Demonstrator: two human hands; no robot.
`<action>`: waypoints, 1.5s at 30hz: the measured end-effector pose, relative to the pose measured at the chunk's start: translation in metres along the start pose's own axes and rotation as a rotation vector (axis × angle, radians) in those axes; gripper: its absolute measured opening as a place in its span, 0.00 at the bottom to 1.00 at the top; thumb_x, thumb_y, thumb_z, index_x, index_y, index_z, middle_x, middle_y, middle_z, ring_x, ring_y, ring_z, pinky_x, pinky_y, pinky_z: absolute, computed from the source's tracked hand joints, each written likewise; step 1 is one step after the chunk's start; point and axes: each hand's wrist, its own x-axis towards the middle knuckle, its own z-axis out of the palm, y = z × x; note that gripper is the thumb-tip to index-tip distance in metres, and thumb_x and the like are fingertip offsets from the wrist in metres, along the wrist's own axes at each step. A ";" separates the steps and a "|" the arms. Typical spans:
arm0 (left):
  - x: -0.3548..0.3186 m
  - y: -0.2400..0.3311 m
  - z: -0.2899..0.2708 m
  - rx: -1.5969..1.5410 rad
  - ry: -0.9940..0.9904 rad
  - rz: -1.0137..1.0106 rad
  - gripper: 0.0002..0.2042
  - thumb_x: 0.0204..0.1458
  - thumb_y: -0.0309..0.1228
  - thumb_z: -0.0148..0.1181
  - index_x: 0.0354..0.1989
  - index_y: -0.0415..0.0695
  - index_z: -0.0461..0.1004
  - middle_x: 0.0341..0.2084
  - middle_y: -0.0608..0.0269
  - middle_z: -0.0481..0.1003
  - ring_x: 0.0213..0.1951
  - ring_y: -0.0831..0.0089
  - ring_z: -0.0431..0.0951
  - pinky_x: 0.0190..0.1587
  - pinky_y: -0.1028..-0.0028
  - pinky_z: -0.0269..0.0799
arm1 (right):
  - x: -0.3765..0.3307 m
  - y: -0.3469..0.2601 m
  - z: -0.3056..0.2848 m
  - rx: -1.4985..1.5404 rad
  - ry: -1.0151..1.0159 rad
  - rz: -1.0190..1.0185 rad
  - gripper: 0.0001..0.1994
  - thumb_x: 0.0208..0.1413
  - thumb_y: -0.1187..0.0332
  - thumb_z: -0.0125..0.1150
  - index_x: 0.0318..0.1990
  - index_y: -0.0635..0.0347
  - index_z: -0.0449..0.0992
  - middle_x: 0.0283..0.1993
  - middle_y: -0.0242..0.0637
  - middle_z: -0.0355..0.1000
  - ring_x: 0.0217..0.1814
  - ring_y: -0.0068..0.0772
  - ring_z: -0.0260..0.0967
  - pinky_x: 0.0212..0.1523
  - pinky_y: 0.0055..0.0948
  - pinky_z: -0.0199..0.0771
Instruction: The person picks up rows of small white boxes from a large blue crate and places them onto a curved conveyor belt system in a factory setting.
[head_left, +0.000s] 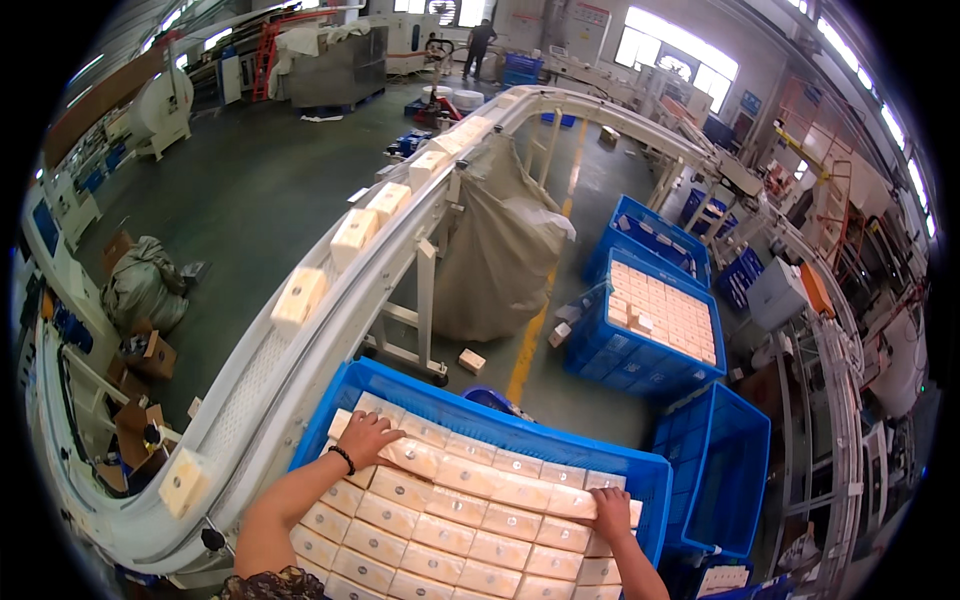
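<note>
A blue crate (650, 470) in front of me holds rows of cream-coloured wrapped tissue packs (450, 505). Across its far part lies a raised row of packs (465, 478), with my two hands at its opposite ends. My left hand (365, 440), with a dark beaded bracelet on the wrist, curls its fingers over the left end. At the right end, my right hand (608, 512) grips with bent fingers. Both hands press the row between them. What lies under the row is partly hidden.
A curved conveyor (240, 400) on my left carries several spaced packs (298, 298). Another filled blue crate (640, 350) and an upright blue crate (715, 470) stand to the right. Beyond the crate are a large grey-brown sack (495, 250) and a loose pack (471, 361) on the floor.
</note>
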 end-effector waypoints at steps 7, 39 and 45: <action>-0.024 0.039 -0.123 -0.029 0.327 0.033 0.37 0.28 0.44 0.79 0.55 0.64 0.73 0.42 0.68 0.72 0.44 0.64 0.71 0.54 0.56 0.59 | -0.046 -0.029 -0.153 -0.040 0.298 -0.020 0.34 0.25 0.57 0.80 0.46 0.53 0.74 0.43 0.40 0.72 0.47 0.48 0.66 0.54 0.49 0.59; -0.530 0.003 -0.254 0.056 0.325 -0.905 0.37 0.27 0.49 0.77 0.51 0.48 0.75 0.40 0.61 0.70 0.47 0.59 0.69 0.54 0.57 0.60 | 0.157 -0.504 -0.325 -0.207 0.193 -0.976 0.32 0.35 0.52 0.77 0.51 0.48 0.72 0.43 0.33 0.72 0.51 0.39 0.66 0.54 0.41 0.60; -0.565 -0.003 -0.248 -0.046 0.138 -1.023 0.53 0.27 0.56 0.77 0.64 0.40 0.62 0.62 0.50 0.65 0.64 0.53 0.62 0.69 0.48 0.49 | 0.152 -0.585 -0.238 -0.152 0.091 -1.178 0.32 0.39 0.47 0.74 0.51 0.48 0.72 0.39 0.35 0.70 0.49 0.39 0.67 0.50 0.40 0.61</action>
